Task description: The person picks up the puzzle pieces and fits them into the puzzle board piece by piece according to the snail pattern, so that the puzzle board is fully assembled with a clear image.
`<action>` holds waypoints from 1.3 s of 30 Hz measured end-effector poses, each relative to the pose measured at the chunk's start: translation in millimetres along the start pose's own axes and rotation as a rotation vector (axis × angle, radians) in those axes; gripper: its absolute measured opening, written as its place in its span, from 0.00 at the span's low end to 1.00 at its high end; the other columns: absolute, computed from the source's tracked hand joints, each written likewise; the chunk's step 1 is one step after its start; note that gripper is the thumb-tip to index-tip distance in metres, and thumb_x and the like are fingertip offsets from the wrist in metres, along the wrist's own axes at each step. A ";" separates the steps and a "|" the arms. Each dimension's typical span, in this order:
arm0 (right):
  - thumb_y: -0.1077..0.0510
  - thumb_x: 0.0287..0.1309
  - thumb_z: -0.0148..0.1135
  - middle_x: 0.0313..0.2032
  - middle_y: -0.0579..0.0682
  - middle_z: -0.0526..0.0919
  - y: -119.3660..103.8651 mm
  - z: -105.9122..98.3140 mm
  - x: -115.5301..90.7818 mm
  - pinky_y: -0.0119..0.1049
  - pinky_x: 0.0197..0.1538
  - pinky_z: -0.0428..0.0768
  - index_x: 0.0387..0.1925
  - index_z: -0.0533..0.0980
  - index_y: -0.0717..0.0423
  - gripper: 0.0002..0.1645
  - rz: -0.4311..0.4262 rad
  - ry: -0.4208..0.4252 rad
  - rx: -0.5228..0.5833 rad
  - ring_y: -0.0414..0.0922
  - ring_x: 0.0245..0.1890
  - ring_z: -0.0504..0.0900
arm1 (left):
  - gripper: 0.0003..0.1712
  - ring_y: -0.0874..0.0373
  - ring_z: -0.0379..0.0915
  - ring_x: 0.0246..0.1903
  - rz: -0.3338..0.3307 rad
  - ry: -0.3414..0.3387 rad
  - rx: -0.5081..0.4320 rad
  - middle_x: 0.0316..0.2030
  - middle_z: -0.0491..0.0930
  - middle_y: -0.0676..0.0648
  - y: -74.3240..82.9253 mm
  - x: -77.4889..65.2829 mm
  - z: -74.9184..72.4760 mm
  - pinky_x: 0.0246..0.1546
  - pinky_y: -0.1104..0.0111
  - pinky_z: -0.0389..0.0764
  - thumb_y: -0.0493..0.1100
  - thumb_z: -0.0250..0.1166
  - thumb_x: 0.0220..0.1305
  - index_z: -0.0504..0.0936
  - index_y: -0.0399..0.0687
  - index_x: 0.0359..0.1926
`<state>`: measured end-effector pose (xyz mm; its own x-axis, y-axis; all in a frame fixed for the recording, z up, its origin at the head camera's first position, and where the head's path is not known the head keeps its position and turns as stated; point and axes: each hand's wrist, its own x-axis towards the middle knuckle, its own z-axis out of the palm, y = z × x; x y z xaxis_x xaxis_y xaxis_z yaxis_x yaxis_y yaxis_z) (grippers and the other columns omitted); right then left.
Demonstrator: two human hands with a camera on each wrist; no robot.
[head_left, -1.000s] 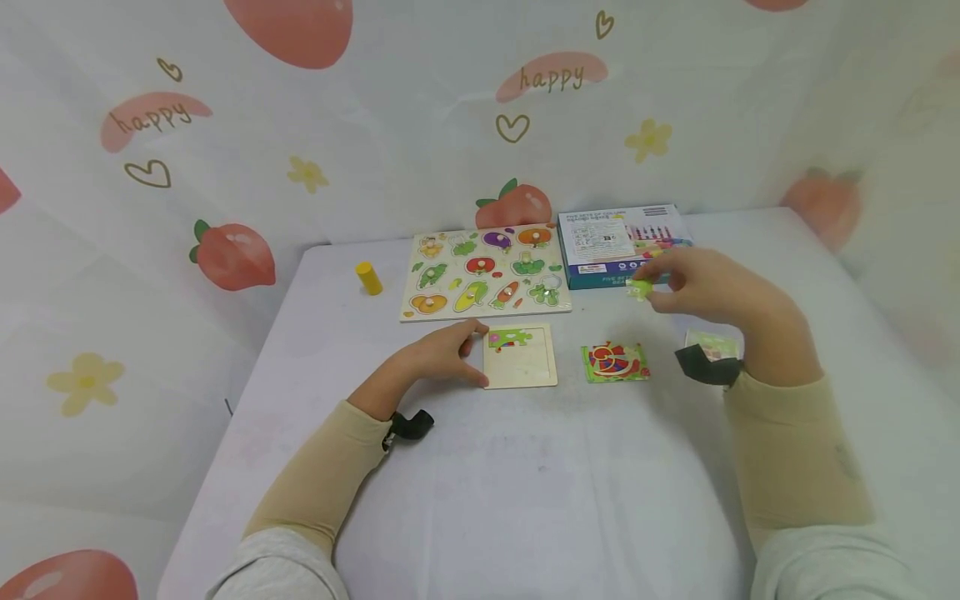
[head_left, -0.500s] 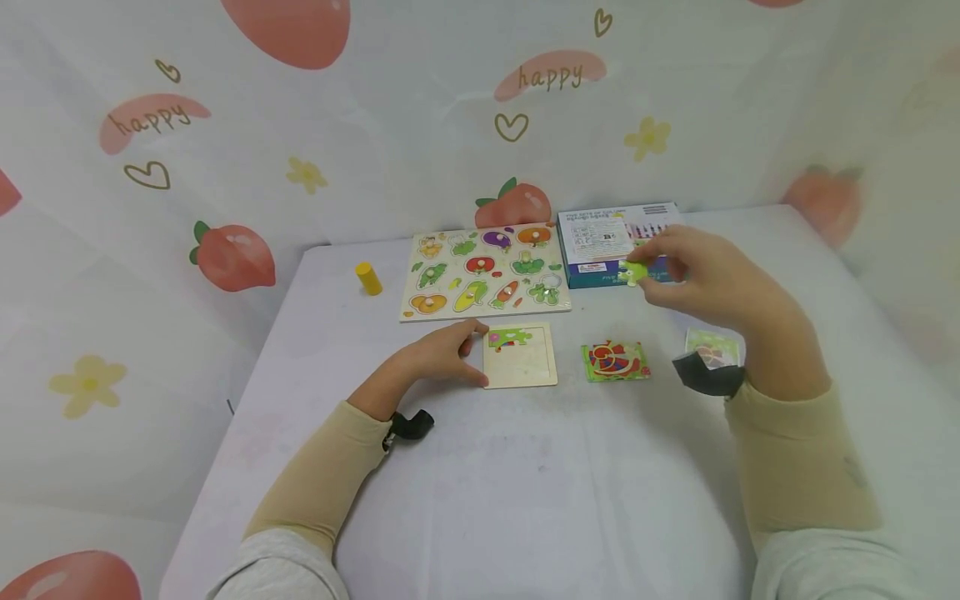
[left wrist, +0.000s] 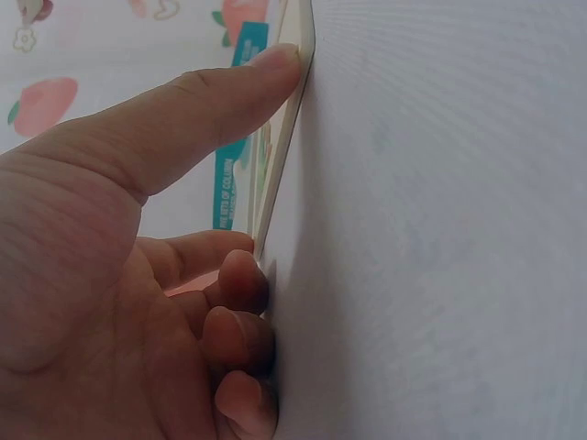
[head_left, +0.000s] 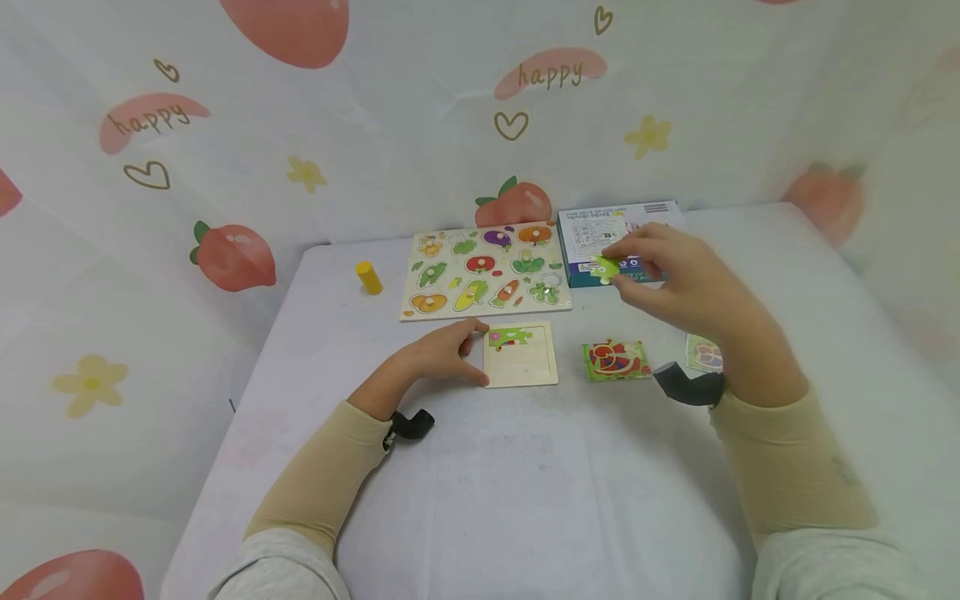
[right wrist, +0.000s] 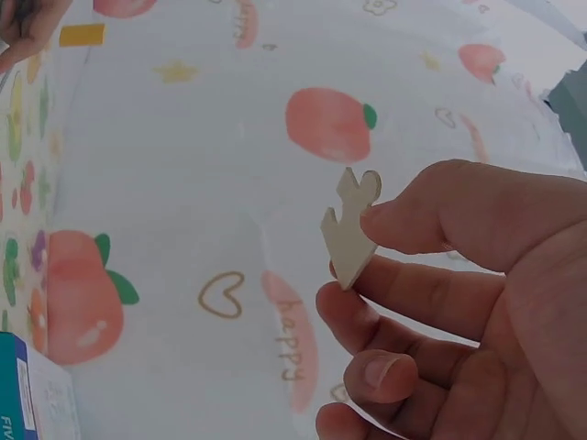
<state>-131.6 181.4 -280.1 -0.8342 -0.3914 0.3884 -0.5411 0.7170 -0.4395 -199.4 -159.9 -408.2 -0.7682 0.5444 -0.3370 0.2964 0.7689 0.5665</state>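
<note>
My left hand [head_left: 444, 354] grips the left side of a small square wooden puzzle board [head_left: 521, 367], thumb at its near corner and index finger at its far one. Joined green puzzle pieces [head_left: 512, 337] lie in the board's upper left corner. Held up over the table, my right hand [head_left: 667, 262] pinches a green puzzle piece [head_left: 604, 268] between thumb and fingers. In the right wrist view the piece's plain pale back [right wrist: 350, 229] shows, with its knobs upward. Between board and right wrist lies a pile of red and green pieces [head_left: 615, 360].
Behind the board lies a vegetable peg puzzle [head_left: 450, 287]. Beside it, a blue and white box [head_left: 592, 229] stands partly behind my right hand. A yellow cylinder [head_left: 368, 278] stands at the left. A small picture card [head_left: 702, 353] is partly covered by my right wrist.
My right hand has carried the green puzzle piece leftward and slightly up, so it now overlaps the box's front left part. The left hand and the board have stayed put.
</note>
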 end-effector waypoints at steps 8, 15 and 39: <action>0.56 0.58 0.63 0.42 0.42 0.74 -5.5 11.0 3.5 0.36 0.32 0.70 0.52 0.78 0.50 0.19 -0.010 -0.034 0.022 0.40 0.32 0.67 | 0.51 0.57 0.62 0.30 -0.003 0.000 -0.010 0.33 0.67 0.47 -0.3 0.2 0.5 0.31 0.66 0.63 0.61 0.78 0.38 0.65 0.56 0.63; 0.58 0.59 0.62 0.45 0.44 0.76 -7.6 24.0 8.9 0.39 0.34 0.71 0.51 0.78 0.52 0.17 -0.065 -0.052 0.041 0.41 0.36 0.69 | 0.50 0.57 0.62 0.31 -0.005 0.004 -0.005 0.33 0.67 0.47 2.1 -1.6 -0.1 0.31 0.66 0.63 0.59 0.78 0.39 0.65 0.55 0.63; 0.56 0.58 0.65 0.48 0.49 0.73 -1.2 81.8 26.2 0.37 0.40 0.75 0.50 0.77 0.51 0.17 0.084 -0.236 0.130 0.46 0.39 0.72 | 0.50 0.57 0.63 0.32 -0.011 -0.001 0.010 0.33 0.67 0.47 3.7 -2.9 -0.9 0.31 0.66 0.63 0.60 0.77 0.39 0.65 0.56 0.64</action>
<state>-161.5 123.2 -335.7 -0.8700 -0.4686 0.1533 -0.4655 0.6783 -0.5686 -196.5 -159.0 -404.5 -0.7710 0.5363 -0.3435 0.2941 0.7781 0.5550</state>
